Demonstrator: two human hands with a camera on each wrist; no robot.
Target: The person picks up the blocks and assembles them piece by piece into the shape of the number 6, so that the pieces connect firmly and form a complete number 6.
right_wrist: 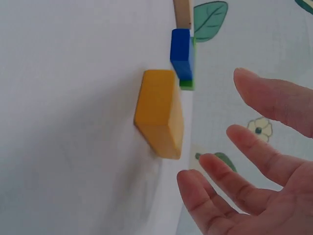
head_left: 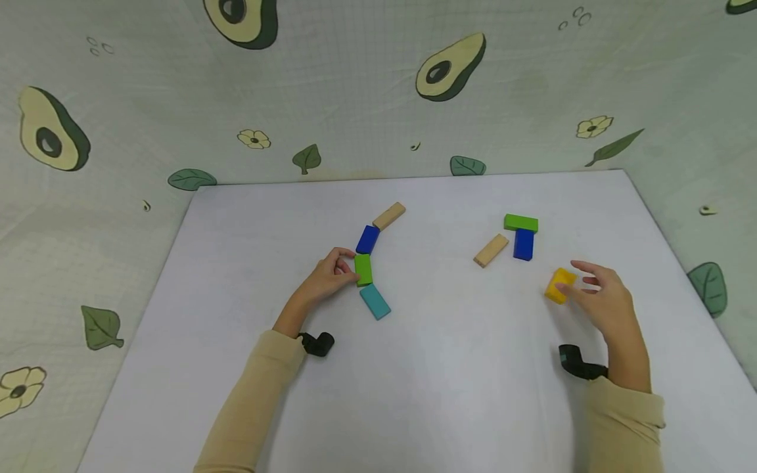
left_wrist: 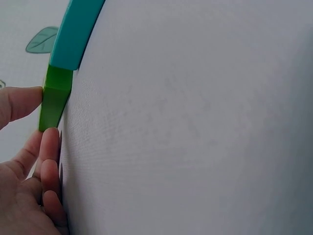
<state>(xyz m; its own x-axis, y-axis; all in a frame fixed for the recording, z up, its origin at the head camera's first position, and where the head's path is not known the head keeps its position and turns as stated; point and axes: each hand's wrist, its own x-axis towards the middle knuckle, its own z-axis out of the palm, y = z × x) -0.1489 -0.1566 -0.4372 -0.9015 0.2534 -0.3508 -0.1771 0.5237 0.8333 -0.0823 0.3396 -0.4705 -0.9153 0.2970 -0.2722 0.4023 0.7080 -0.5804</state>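
Observation:
My left hand [head_left: 324, 278] pinches a green block [head_left: 363, 270] between thumb and index finger, on the left half of the table. That block meets a teal block [head_left: 375, 302] at its near end and a blue block [head_left: 367, 240] at its far end. Beyond the blue one lies a plain wooden block [head_left: 389, 215], so the row bends in a curve. Over on the right, my right hand [head_left: 606, 302] hovers beside a yellow block [right_wrist: 157, 105]. Its fingers are spread, and in the right wrist view a gap separates them from the block.
Farther back on the right, a second green block [head_left: 521, 223] touches another blue block [head_left: 524, 244]. A separate wooden block [head_left: 491, 250] lies to their left. The white table [head_left: 437, 368] ends at a wall cloth [head_left: 355, 85] printed with avocados and leaves.

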